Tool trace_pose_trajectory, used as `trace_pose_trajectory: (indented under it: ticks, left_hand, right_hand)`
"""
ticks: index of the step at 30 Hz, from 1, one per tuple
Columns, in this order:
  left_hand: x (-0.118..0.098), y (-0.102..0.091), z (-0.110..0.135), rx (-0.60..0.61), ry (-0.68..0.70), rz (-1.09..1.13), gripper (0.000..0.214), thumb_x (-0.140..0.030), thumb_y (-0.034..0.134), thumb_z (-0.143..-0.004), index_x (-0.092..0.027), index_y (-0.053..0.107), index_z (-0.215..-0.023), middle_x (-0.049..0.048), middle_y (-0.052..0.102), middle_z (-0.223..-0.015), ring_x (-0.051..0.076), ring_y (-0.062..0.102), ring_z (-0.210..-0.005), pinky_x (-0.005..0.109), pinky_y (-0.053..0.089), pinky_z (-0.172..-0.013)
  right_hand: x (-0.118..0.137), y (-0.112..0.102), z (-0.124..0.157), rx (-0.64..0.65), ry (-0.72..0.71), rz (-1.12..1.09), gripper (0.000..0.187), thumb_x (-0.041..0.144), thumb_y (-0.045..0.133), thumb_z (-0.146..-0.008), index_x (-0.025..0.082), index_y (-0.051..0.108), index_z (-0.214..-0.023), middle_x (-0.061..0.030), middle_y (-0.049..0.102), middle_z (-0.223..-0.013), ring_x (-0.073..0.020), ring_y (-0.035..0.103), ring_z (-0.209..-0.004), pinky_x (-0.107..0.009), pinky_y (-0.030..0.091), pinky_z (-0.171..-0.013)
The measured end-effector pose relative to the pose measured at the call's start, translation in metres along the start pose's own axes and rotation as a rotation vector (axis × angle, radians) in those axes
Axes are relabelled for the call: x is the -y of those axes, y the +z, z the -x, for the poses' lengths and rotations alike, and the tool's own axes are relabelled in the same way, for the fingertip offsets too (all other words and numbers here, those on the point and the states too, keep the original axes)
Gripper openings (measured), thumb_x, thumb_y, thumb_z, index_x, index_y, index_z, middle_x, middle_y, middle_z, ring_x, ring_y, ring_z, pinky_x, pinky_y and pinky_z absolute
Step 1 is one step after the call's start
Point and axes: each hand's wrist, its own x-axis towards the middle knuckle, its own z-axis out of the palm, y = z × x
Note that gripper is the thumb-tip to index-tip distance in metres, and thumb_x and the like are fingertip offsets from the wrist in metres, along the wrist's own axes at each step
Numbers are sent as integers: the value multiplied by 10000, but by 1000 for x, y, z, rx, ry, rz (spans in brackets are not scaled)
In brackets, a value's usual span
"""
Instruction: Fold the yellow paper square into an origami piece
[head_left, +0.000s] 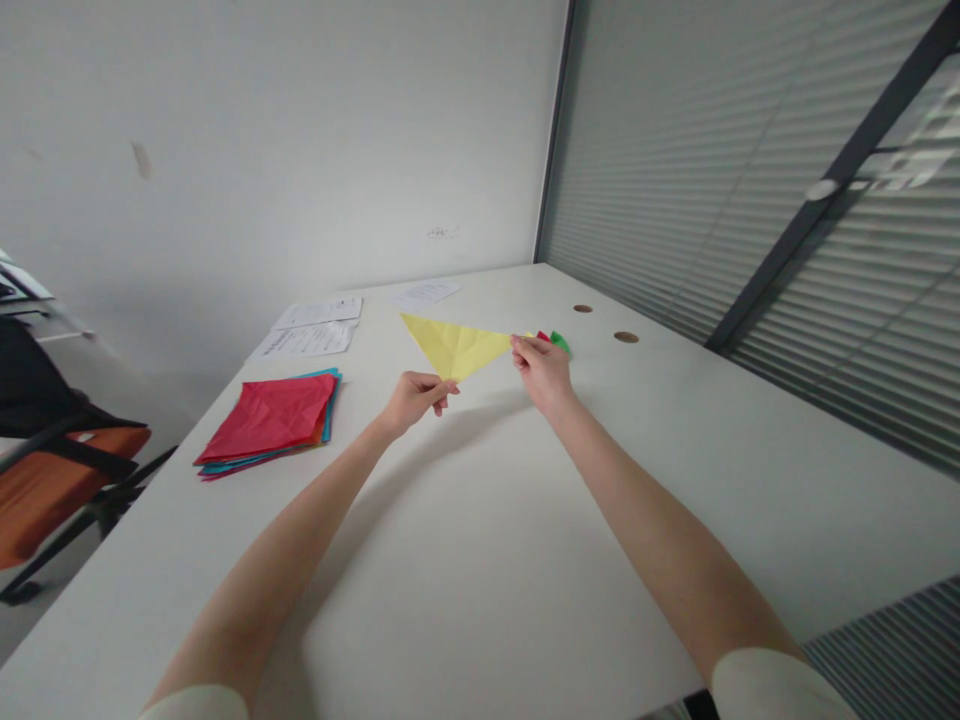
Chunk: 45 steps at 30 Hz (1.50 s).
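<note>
Both arms stretched forward, left hand (415, 397) and right hand (541, 368) each pinch the yellow paper triangle (456, 347) in a narrow grip.

Both hands are holding a yellow paper folded into a triangle (454, 346) above the white table (480, 540): the left hand (414, 397) is pinching its near corner, the right hand (541, 368) its right corner. A stack of coloured paper sheets, red on top (271, 420), is lying to the left, small green and red folded pieces (556, 341) beside the right hand.
</note>
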Motion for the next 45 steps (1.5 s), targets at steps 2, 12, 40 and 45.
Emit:
trace_pose_trajectory:
  ticks: [2, 12, 40, 45]
  left_hand:
    - [0, -1, 0, -5, 8, 14, 451, -571, 733, -671, -121, 716, -644, 21, 602, -508, 75, 485, -405, 205, 404, -416]
    - [1, 1, -1, -37, 26, 33, 430, -552, 727, -689, -130, 700, -610, 10, 584, -490, 68, 469, -388, 198, 391, -409]
    - [-12, -8, -7, -409, 198, 367, 331, -408, 790, -677, -160, 621, -538, -30, 456, -473, 61, 364, -456, 221, 287, -455]
    - [-15, -12, -11, -422, 193, 497, 312, -369, 834, -618, -150, 624, -549, -40, 446, -495, 42, 358, -456, 210, 281, -451]
  right_hand:
    - [2, -4, -5, -39, -6, -21, 297, 391, 835, -522, 184, 648, -623, 24, 535, -572, -76, 413, -529, -239, 338, -474]
    - [-15, 10, 18, 203, 201, 26, 393, 470, 823, -544, 170, 573, -588, 23, 557, -581, -72, 459, -538, -220, 344, -508]
    - [-33, 33, 55, 423, 190, 260, 390, 425, 796, -567, 175, 638, -821, -20, 662, -729, -110, 529, -548, -249, 448, -499]
    - [-35, 32, 57, 452, 222, 251, 400, 434, 797, -573, 175, 641, -834, -22, 668, -744, -111, 543, -564, -259, 478, -529]
